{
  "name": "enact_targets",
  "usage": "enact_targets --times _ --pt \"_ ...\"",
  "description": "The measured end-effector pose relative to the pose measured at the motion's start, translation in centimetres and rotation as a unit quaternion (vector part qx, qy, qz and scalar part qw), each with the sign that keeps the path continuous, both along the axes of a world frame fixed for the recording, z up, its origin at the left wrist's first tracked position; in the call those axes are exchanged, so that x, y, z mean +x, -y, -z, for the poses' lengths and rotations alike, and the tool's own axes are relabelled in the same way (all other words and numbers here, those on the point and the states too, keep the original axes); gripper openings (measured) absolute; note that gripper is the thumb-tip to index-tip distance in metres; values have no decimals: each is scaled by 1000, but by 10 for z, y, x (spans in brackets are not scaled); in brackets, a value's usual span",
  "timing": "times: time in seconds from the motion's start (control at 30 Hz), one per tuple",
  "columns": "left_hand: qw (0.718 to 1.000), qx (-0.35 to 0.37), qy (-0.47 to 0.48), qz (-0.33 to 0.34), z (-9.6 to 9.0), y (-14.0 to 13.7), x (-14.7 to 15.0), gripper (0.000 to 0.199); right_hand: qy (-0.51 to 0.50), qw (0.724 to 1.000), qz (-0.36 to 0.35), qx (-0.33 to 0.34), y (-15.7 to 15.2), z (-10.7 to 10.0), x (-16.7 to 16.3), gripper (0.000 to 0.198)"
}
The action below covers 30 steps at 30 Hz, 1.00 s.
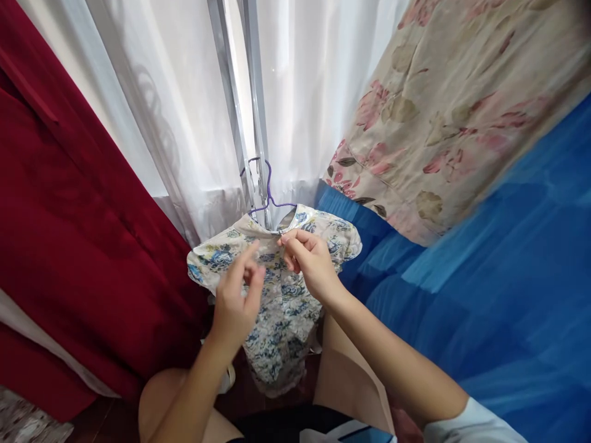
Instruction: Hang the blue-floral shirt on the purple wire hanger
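- Head view, looking down past two bare forearms at a small floral garment [277,295], white with blue and yellow flowers, hanging on a purple hanger [268,187].
- The hanger's hook sits just above the hands, caught on a pale metal pole [240,104] that rises in front of a sheer white curtain [184,92].
- The right hand [309,258] has its fingers curled closed, pinching the garment at the neckline, where the collar meets the hanger.
- The left hand [237,295] hovers just beside the right one and a little lower, in front of the garment's chest. Its fingers are loosely bent with thumb and forefinger drawn near each other; whether they grip any cloth cannot be told.
- The garment's short sleeves spread out to either side of the hands, and its hem hangs down below them, between the person's knees.
- To the left of the hands hangs a deep red cloth [69,215].
- To the right of the hands lies a blue covering [508,277], and above it a cream fabric printed with pink flowers [452,92].
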<state>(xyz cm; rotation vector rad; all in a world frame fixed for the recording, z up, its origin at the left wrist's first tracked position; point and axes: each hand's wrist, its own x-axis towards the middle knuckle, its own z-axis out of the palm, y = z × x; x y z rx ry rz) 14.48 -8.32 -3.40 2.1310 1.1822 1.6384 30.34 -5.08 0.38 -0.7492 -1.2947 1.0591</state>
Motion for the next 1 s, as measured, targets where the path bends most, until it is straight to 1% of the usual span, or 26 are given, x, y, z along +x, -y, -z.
enact_targets --times 0.03,0.07,0.1,0.17,0.23,0.3,0.37,0.43,0.5,0.57,0.6,0.63,0.7,0.73,0.77,0.83,0.87,0.9,0.93,1.0 --pt "1000 25 -11 -1 -18 -13 1 44 10 1000 -2 11 0 -1 1 17" --pt "999 39 -33 3 -31 -24 2 40 24 999 -4 26 0 -2 3 17" --pt "997 53 -57 7 -41 -33 5 32 42 998 -3 43 -1 -2 5 18" --pt "993 77 -93 6 -49 -45 13 23 88 993 13 80 -6 0 7 19" --pt "991 100 -83 -15 -51 -48 19 22 143 981 55 118 -14 8 6 21" --pt "994 103 -12 -40 -54 -47 19 19 207 962 96 152 -23 23 2 19" --pt "989 100 84 -71 -59 -48 6 19 268 942 108 172 -27 40 -1 16" --pt "975 110 155 -116 -63 -57 -20 21 308 931 93 171 -25 55 -1 15" --pt "958 126 199 -164 -58 -73 -55 22 329 929 70 154 -18 67 3 14" --pt "939 115 272 -174 -42 -92 -90 23 341 930 45 131 -9 76 10 16" --pt "924 90 336 -160 -29 -101 -103 24 345 931 33 117 -4 81 14 18" --pt "901 45 407 -140 -15 -109 -113 25 347 932 23 102 0 86 17 19" --pt "845 -66 519 -111 19 -119 -117 25 344 936 6 68 7 101 24 18" --pt "825 -116 543 -103 36 -120 -112 25 341 939 2 49 10 110 28 18" --pt "815 -153 550 -97 54 -118 -102 26 340 940 5 30 12 121 33 18" --pt "815 -204 537 -73 86 -106 -73 28 358 933 32 -7 14 144 48 19" --pt "817 -226 527 -52 99 -96 -56 29 378 924 55 -25 14 155 58 19" --pt "822 -260 506 -18 110 -85 -39 30 406 910 78 -44 14 166 69 19" --pt "831 -306 463 34 117 -73 -24 31 435 893 98 -63 15 176 81 18" --pt "862 -322 380 95 120 -51 2 32 492 856 122 -98 15 191 105 19"
